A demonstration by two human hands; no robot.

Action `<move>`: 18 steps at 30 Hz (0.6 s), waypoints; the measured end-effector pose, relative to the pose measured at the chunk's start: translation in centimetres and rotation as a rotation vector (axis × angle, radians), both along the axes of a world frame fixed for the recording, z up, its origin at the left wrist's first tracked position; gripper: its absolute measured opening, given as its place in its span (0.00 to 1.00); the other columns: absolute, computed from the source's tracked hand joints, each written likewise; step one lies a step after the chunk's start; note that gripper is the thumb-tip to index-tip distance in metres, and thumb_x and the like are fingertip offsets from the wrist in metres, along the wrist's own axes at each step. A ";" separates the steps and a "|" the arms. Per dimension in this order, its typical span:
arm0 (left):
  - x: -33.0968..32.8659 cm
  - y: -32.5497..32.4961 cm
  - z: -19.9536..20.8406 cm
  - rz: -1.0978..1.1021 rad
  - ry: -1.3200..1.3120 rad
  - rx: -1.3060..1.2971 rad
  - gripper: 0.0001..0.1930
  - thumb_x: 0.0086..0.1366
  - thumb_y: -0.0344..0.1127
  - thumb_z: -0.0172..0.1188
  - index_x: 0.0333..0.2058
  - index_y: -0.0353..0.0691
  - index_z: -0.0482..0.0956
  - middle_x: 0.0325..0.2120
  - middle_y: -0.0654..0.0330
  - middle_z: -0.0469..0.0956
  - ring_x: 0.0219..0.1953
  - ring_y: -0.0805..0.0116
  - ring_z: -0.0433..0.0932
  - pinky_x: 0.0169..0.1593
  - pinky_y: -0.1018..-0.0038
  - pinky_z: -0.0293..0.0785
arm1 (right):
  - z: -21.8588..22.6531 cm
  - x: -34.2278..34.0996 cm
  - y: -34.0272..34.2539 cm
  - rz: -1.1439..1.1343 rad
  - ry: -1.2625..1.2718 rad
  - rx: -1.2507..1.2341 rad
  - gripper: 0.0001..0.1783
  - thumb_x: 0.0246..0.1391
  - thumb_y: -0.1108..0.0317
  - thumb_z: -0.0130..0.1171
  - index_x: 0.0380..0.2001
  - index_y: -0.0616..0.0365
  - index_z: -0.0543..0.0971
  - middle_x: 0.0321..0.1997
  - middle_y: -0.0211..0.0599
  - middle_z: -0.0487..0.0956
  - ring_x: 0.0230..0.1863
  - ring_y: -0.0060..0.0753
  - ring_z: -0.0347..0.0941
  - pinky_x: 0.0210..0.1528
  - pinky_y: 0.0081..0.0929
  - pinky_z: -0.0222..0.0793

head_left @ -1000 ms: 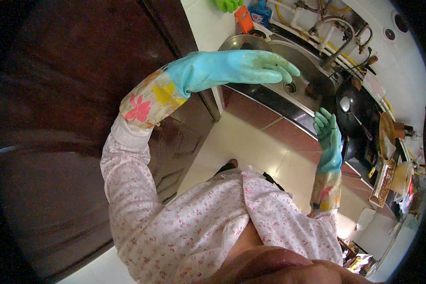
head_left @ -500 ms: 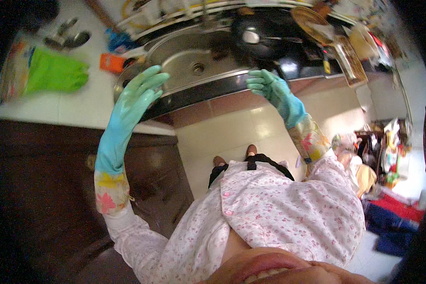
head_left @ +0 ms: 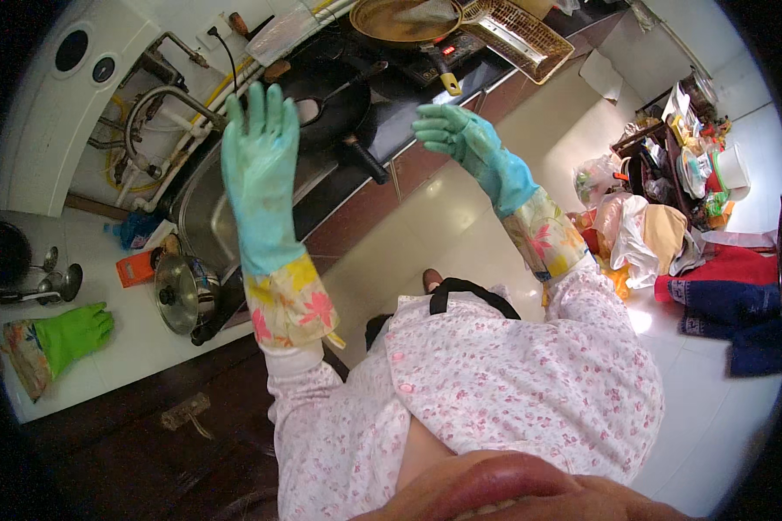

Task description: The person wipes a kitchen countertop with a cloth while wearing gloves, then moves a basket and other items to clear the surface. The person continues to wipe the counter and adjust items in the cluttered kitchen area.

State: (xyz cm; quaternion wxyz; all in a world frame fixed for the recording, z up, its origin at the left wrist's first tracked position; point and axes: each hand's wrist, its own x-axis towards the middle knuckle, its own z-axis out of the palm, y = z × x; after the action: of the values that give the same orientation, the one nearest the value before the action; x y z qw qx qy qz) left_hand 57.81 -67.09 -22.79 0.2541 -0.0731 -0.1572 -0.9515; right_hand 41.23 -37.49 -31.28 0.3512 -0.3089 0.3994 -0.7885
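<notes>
My left hand (head_left: 263, 156), in a mint-green and blue rubber glove with a floral cuff, is raised over the steel sink (head_left: 198, 204). Its fingers stretch upward, apart, and hold nothing. Just behind it lies a black wok (head_left: 330, 130) with a ladle-like utensil (head_left: 308, 110) in it; the wok's black handle (head_left: 365, 161) sticks out over the counter's front edge. My right hand (head_left: 465, 143), gloved the same way, hovers before the counter, fingers extended leftward and slightly bent, with nothing in them. The hob (head_left: 447, 65) is beyond it.
A brown-toned frying pan (head_left: 404, 19) and a rectangular metal tray (head_left: 530, 43) sit at the back. On the left counter are a glass-lidded pot (head_left: 178, 295), an orange packet (head_left: 136, 269), ladles (head_left: 69, 282) and a green glove (head_left: 74, 333). Bags and cloths (head_left: 634, 234) crowd the right side.
The view has swung to the right. My left hand has moved from beside the sink to in front of the wok, its fingers more upright. My right hand stays raised, still holding nothing.
</notes>
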 end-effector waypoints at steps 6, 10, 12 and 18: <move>-9.5 6.3 1.1 -0.231 0.126 0.095 0.19 0.75 0.39 0.54 0.61 0.42 0.75 0.63 0.49 0.73 0.69 0.49 0.67 0.74 0.48 0.58 | 2.7 -3.0 0.2 -0.126 0.034 0.087 0.40 0.64 0.41 0.62 0.64 0.66 0.72 0.56 0.43 0.82 0.54 0.33 0.81 0.59 0.31 0.77; -12.8 7.5 1.6 -0.294 0.181 0.160 0.19 0.74 0.35 0.54 0.60 0.36 0.72 0.64 0.45 0.70 0.69 0.47 0.64 0.75 0.44 0.56 | 4.6 -3.2 -1.8 -0.153 0.079 0.212 0.29 0.71 0.48 0.53 0.62 0.61 0.75 0.54 0.39 0.83 0.52 0.30 0.81 0.58 0.29 0.76; -14.4 7.2 1.4 -0.324 0.214 0.173 0.20 0.74 0.35 0.54 0.61 0.36 0.71 0.65 0.46 0.69 0.70 0.48 0.63 0.75 0.44 0.56 | 5.2 -3.6 -3.1 -0.164 0.073 0.293 0.29 0.71 0.49 0.54 0.62 0.61 0.75 0.54 0.39 0.83 0.52 0.31 0.80 0.59 0.30 0.74; -20.7 5.7 0.0 -0.397 0.208 0.243 0.17 0.73 0.34 0.57 0.58 0.44 0.75 0.61 0.48 0.73 0.66 0.49 0.68 0.72 0.47 0.63 | 6.5 -5.7 -5.0 -0.258 0.003 0.338 0.22 0.69 0.59 0.59 0.59 0.62 0.76 0.51 0.40 0.82 0.52 0.31 0.79 0.58 0.29 0.74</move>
State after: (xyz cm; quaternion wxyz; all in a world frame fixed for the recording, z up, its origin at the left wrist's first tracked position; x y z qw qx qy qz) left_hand 37.10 -61.42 -22.75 0.0841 -0.1689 0.0030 -0.9820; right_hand 35.55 -42.53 -24.75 0.2937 -0.1932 0.5626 -0.7482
